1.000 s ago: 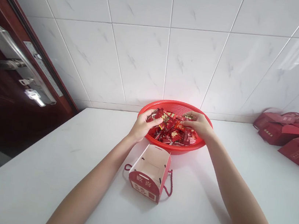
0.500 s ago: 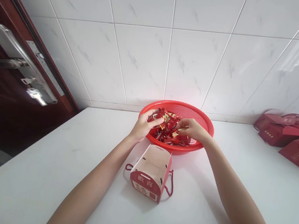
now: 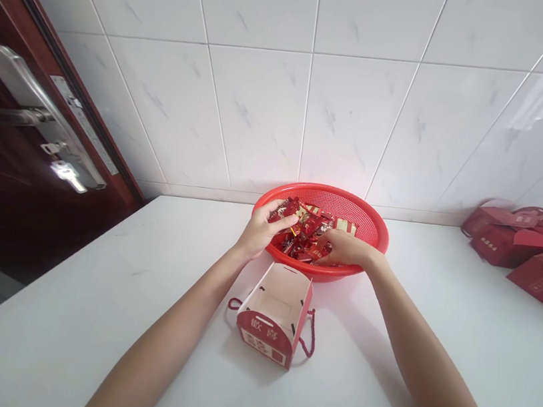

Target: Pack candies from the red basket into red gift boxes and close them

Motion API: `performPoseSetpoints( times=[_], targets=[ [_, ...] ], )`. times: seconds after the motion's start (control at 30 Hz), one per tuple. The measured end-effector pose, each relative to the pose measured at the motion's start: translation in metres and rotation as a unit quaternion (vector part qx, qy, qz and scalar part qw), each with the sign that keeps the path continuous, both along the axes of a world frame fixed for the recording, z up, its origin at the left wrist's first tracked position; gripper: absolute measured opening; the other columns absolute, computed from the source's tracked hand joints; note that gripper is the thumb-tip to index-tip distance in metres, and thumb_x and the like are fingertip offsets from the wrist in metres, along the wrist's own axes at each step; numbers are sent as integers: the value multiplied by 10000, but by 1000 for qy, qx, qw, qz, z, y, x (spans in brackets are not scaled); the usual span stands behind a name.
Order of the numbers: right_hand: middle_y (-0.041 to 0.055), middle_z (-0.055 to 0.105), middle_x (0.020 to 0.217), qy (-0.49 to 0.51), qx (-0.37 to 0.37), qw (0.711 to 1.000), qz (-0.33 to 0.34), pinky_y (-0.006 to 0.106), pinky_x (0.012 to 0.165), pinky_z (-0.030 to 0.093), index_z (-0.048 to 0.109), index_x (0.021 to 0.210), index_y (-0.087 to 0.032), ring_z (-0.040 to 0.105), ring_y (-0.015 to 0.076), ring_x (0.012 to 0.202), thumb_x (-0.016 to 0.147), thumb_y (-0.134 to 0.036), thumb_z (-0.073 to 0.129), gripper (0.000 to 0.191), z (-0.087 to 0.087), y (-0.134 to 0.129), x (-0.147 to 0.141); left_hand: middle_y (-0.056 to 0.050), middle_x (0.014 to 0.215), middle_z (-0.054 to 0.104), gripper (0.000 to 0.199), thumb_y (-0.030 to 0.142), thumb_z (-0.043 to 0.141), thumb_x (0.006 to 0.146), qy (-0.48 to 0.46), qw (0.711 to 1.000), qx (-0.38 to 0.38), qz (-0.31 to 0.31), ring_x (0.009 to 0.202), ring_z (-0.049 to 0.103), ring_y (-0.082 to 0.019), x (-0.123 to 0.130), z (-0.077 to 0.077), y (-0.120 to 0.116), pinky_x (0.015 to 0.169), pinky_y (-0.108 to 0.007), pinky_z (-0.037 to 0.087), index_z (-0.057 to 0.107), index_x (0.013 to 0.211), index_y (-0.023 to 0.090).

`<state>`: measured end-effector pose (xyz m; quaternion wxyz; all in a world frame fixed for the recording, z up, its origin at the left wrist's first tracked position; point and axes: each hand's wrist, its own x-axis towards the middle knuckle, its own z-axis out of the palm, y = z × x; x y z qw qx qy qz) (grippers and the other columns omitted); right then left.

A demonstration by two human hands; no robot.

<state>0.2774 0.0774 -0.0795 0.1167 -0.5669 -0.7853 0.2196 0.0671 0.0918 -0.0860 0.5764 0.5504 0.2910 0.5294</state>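
A round red plastic basket [image 3: 378,226] stands against the wall, holding many small red and gold wrapped candies [image 3: 307,241]. My left hand [image 3: 260,229] is at the basket's left side, its thumb and fingers closed around several wrapped candies [image 3: 295,213]. Down among the candies at the right side is my right hand [image 3: 341,247], its fingers curled onto a red wrapped candy [image 3: 319,252]. In front of the basket, between my forearms, an open-topped red and cream paper box [image 3: 267,327] sits with nothing inside. Dark red cord handles [image 3: 312,334] hang at its sides.
Several folded red gift boxes [image 3: 513,241] lie at the right end of the white countertop [image 3: 166,377]. A white tiled wall [image 3: 254,113] rises behind. To the left is a dark red door with a metal handle [image 3: 36,113] and keys [image 3: 68,173].
My right hand has lowered deeper into the candies, nearer the basket's front, and its pinch has widened. A gold wrapper behind it now shows. My left hand keeps its place.
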Motion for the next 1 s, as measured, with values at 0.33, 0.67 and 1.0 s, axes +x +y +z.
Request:
performPoseSetpoints(
  times=[0.33,0.67,1.0],
  targets=[
    [11,697,767,336,50,940,-25,328,676,526,567,842,-222,673,203,740,723,-366,781,284,18,-7,8,-57,1026,765,473,352,929,630,-8,1000,-6,15,935,718,-239,-1,2,-2,821,-352,594,758,1041,191],
    [-49,625,593,464,124,874,-71,314,624,507,623,973,-244,609,164,573,767,-450,771,327,21,-19,-11,-45,988,763,511,359,955,575,-23,999,-26,29,839,706,-206,0,4,-2,711,-304,584,753,1008,178],
    [29,764,915,321,256,911,-45,349,837,545,681,1085,-256,729,230,910,873,-363,683,237,12,-24,-27,-41,976,764,470,368,940,605,-36,998,-32,34,857,713,-232,0,4,-1,769,-355,596,744,993,191]
  ],
)
